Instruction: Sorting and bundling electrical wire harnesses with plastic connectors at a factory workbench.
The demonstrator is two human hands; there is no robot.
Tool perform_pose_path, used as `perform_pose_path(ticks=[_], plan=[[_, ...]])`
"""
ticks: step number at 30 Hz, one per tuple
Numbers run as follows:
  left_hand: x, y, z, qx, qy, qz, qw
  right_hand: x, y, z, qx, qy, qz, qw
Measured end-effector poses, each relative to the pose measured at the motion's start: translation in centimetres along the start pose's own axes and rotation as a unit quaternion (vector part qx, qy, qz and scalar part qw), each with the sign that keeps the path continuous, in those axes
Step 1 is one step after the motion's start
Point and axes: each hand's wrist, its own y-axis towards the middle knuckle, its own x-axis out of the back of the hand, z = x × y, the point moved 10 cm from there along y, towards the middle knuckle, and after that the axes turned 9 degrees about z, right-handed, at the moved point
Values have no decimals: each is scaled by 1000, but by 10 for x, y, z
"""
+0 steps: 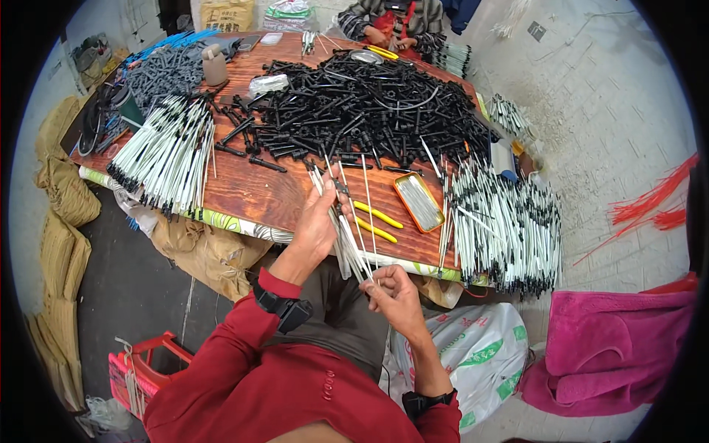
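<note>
My left hand [317, 221] is closed round a small bundle of thin white rods [346, 247], some with black fittings near their upper ends. My right hand [395, 295] pinches the lower end of a rod in front of the table's near edge. Just beyond the rods, yellow-handled pliers [380, 214] lie on the table, partly hidden by them. Right of these sits an orange-rimmed tin [419, 202] holding thin pale sticks. A wide heap of black plastic fittings [354, 111] covers the table's middle.
Piles of white rods with black ends lie at left [170, 151] and right [506, 229], overhanging the wooden table [258, 188]. Grey parts [166, 74] and a beige bottle [214, 65] stand back left. Across the table sits another person [395, 26]. A white plastic bag [473, 347] rests below right.
</note>
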Motion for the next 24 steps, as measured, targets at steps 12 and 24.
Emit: perform_pose_path(ticks=[12,24], plan=[[-64,-14,-5,83,-29,105,991,11,-7,-36,-39,6,70,997],[-84,-36,-34,124,-50,168,977,199,-49,121,124,-666,-422,603]])
